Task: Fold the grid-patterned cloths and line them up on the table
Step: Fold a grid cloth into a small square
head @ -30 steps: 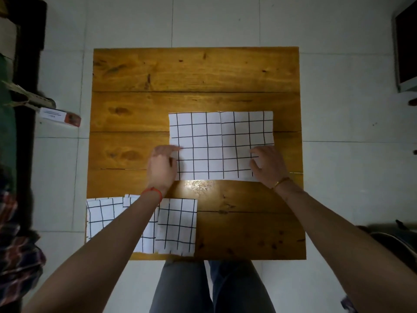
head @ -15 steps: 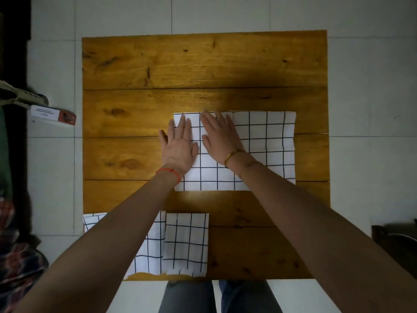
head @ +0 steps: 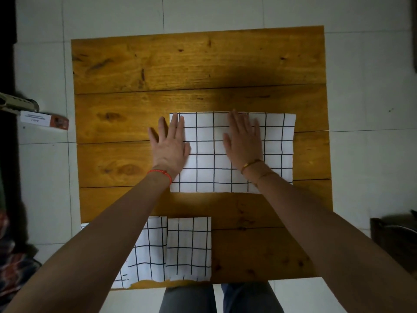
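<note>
A white cloth with a black grid (head: 209,154) lies flat as a wide rectangle in the middle of the wooden table (head: 198,64). My left hand (head: 170,144) lies flat with straight fingers across the cloth's left edge, half on the wood. My right hand (head: 243,141) presses flat on the cloth right of its centre. Two folded grid cloths sit side by side at the near left corner: one (head: 189,247) in full view, the other (head: 146,249) partly hidden under my left forearm.
A small white and orange box (head: 44,119) lies on the tiled floor left of the table, beside a beige object (head: 18,103). A dark object (head: 392,238) stands on the floor at the right. My legs show below the table's near edge.
Both hands went from the cloth's near corners to flat on its left part, then spread apart: the left slid to the left edge, the right moved rightwards. The camera view shifted.
</note>
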`<action>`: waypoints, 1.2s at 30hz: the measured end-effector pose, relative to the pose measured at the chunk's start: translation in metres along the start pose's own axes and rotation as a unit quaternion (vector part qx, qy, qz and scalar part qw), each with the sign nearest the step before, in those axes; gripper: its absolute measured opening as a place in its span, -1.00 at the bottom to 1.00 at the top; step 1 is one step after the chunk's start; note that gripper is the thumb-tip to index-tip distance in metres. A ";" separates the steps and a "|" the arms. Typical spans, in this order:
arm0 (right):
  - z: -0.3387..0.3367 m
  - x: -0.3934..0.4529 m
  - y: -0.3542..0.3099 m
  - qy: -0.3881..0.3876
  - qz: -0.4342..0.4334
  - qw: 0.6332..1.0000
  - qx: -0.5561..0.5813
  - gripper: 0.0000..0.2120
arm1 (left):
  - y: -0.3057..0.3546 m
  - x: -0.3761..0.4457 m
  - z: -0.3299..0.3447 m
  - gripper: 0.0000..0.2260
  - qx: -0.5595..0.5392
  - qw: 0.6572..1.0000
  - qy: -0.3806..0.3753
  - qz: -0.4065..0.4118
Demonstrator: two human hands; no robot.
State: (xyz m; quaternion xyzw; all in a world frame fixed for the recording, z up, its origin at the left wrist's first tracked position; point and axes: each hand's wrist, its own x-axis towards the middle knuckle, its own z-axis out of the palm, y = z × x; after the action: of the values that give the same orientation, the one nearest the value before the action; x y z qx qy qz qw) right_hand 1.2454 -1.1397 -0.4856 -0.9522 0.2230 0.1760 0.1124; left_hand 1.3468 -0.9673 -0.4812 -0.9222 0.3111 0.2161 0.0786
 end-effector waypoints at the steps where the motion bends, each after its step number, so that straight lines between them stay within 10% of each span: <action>1: 0.001 -0.003 0.012 0.002 0.021 1.000 -0.008 -0.44 | 0.000 0.000 0.000 -0.39 0.005 1.000 -0.001 0.002; 16: -0.007 -0.029 0.104 0.042 0.160 0.986 -0.007 -0.40 | -0.005 -0.010 -0.003 -0.38 -0.108 0.992 0.065 -0.008; 19: -0.010 -0.031 0.085 0.057 0.105 0.993 -0.001 -0.40 | -0.008 -0.027 0.002 -0.59 -0.190 0.968 0.154 -0.058; 25: 0.000 -0.042 0.042 0.011 -0.061 0.998 0.011 -0.40 | -0.003 -0.045 0.018 -0.57 -0.314 0.919 0.071 -0.227; 36: 0.007 -0.040 0.020 -0.023 -0.070 0.997 0.008 -0.35 | 0.001 -0.039 0.004 -0.69 -0.548 0.769 0.050 -0.326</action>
State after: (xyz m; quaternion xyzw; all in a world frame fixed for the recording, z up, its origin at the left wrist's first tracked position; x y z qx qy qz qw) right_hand 1.2006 -1.1398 -0.4799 -0.9603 0.1547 0.1875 0.1369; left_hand 1.3174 -0.9460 -0.4671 -0.8641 -0.1758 0.2648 -0.3903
